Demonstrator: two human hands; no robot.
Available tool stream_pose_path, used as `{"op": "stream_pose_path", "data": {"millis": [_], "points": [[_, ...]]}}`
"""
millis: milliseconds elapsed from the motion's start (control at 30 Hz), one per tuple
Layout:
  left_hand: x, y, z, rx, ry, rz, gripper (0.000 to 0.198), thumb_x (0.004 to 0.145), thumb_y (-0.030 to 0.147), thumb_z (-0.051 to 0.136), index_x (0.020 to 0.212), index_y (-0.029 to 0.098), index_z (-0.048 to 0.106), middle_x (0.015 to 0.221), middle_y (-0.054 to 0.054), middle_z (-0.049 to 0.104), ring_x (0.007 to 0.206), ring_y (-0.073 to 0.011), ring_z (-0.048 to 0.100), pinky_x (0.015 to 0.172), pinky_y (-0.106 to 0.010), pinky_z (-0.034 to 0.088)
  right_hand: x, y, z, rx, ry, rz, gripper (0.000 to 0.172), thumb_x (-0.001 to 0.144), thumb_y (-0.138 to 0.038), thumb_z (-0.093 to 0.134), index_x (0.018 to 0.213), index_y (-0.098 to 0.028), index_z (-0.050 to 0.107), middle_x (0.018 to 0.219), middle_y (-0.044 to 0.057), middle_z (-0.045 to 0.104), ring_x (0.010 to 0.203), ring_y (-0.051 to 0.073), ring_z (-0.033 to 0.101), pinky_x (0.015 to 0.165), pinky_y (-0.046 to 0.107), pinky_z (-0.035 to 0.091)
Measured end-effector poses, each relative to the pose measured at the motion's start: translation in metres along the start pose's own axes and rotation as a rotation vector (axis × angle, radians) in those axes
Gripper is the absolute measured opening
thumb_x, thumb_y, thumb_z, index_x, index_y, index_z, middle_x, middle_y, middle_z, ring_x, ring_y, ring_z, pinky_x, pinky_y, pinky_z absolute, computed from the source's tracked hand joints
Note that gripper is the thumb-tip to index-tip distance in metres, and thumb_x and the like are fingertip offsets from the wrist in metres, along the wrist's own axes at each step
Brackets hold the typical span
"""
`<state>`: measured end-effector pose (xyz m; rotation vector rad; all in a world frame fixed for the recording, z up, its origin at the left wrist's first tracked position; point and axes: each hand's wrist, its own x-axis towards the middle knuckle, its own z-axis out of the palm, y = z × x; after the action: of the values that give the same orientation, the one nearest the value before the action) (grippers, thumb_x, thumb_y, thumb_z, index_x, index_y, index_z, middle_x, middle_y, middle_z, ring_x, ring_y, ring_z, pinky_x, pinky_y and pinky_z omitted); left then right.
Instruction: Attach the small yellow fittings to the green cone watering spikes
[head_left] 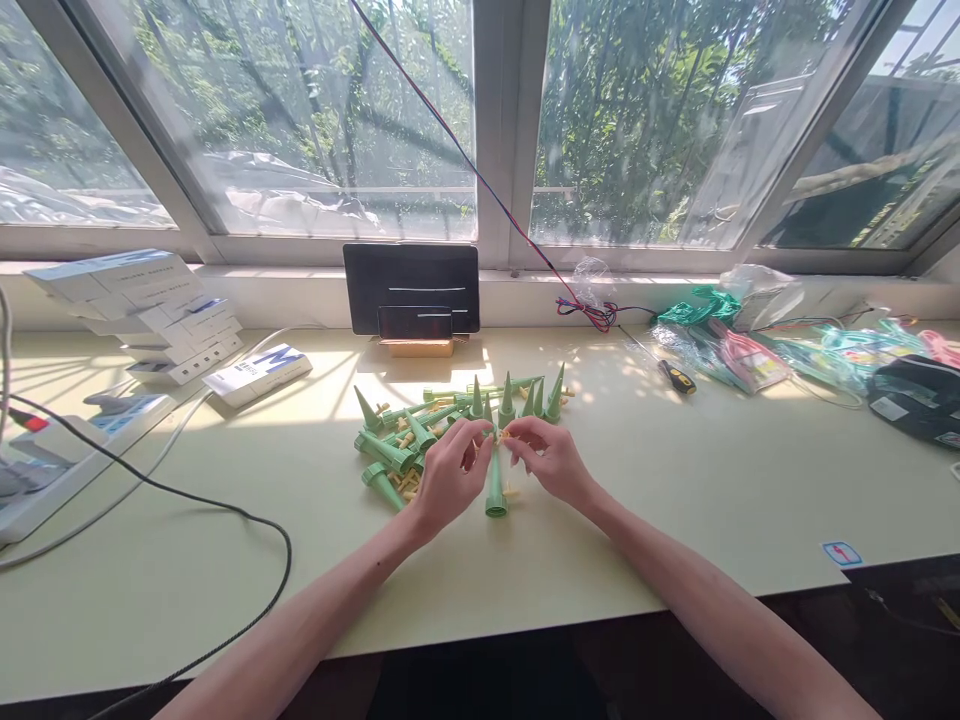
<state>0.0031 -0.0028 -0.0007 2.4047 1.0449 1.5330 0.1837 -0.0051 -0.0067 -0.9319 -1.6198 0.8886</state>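
Note:
My left hand (455, 468) and my right hand (555, 460) meet over the desk, fingertips pinched close together. A small yellow plastic piece (502, 436) shows at the fingertips of my right hand. What the left fingertips pinch is too small to make out. Below them a green plastic watering spike (496, 492) lies with its wide collar towards me, its narrow end between the hands. A yellow valve fitting (511, 492) sticks out beside it. More green spikes (390, 452) and yellow fittings lie heaped by my left hand. Several spikes (506, 398) stand point up behind both hands.
A tablet (411, 280) with a phone before it leans on a wooden stand (417, 348). Stacked white boxes (161, 315), a power strip (90, 450) and a black cable (247, 515) are left. At right lie a yellow-black tool (677, 377), bagged items (750, 355) and a black pouch (919, 400).

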Motion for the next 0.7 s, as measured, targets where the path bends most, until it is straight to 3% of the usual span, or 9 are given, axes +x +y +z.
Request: {"op": "stream_pose_path", "data": {"millis": [467, 700], "points": [[0.0011, 0.0018, -0.001, -0.015, -0.045, -0.005, 0.007, 0.092, 0.017, 0.054, 0.091, 0.019, 0.061, 0.074, 0.001, 0.054, 0.052, -0.0072, 0.044, 0.05, -0.02, 0.04, 0.0016, 0.0032, -0.0002, 0.047, 0.007, 0.021, 0.023, 0.088, -0.043, 0.065, 0.091, -0.02, 0.064, 0.077, 0.002, 0.062, 0.061, 0.014, 0.058, 0.047, 0.024, 0.05], [-0.0027, 0.0002, -0.0013, -0.028, -0.213, -0.008, 0.011, 0.093, 0.017, 0.052, 0.095, 0.019, 0.063, 0.058, 0.005, 0.05, 0.048, -0.0082, 0.04, 0.05, -0.02, 0.036, 0.0024, -0.0007, -0.001, 0.044, 0.01, -0.004, 0.02, 0.088, -0.041, 0.066, 0.092, -0.021, 0.065, 0.081, 0.003, 0.06, 0.065, 0.014, 0.058, 0.049, 0.024, 0.051]]}}
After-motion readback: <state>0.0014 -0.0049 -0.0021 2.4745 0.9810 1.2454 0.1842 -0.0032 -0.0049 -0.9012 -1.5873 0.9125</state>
